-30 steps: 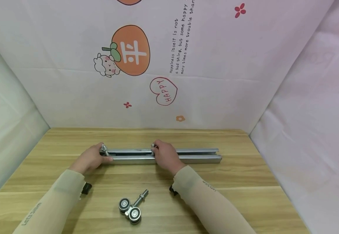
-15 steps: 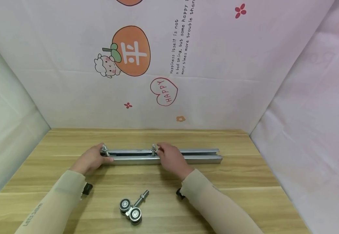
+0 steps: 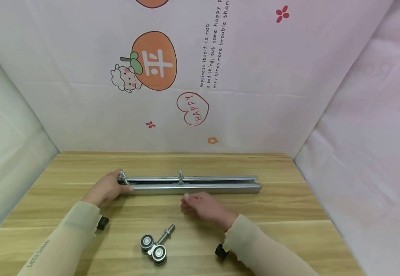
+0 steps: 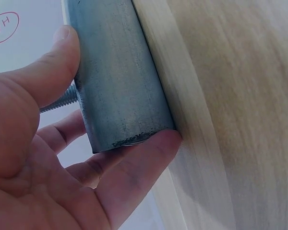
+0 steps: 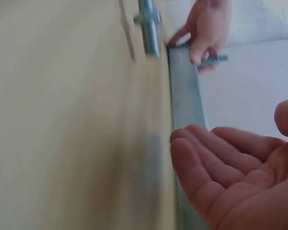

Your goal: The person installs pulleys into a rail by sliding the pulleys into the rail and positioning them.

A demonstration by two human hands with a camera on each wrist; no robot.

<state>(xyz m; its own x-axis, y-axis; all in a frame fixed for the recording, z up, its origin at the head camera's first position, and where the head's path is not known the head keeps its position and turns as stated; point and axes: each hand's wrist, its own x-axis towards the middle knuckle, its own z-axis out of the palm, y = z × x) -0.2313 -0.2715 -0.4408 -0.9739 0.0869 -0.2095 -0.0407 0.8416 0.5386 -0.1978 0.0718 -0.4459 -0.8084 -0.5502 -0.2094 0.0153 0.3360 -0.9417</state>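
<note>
A steel channel rail (image 3: 227, 189) lies across the table with its slot facing up. My left hand (image 3: 106, 188) grips the rail's left end, thumb on the near lip; in the left wrist view, a finger (image 4: 139, 172) lies across the end. Beside that thumb a threaded bolt (image 3: 124, 178) sticks up, slightly tilted. A second bolt (image 3: 180, 177) stands upright near mid-rail; whatever carries both bolts is mostly hidden in the channel. My right hand (image 3: 206, 207), holding nothing, hovers just in front of the rail, its fingers (image 5: 201, 167) loosely bent in the right wrist view.
A loose hanger roller (image 3: 154, 245) with a threaded bolt and black-rimmed wheels lies on the wooden table (image 3: 289, 230) in front of the rail, between my forearms. A white printed cloth (image 3: 248, 115) rises behind the table, with more cloth at both sides.
My right hand has let go of the mid-rail bolt and drawn back toward me, off the rail. The left hand keeps its grip and the rail stays put.
</note>
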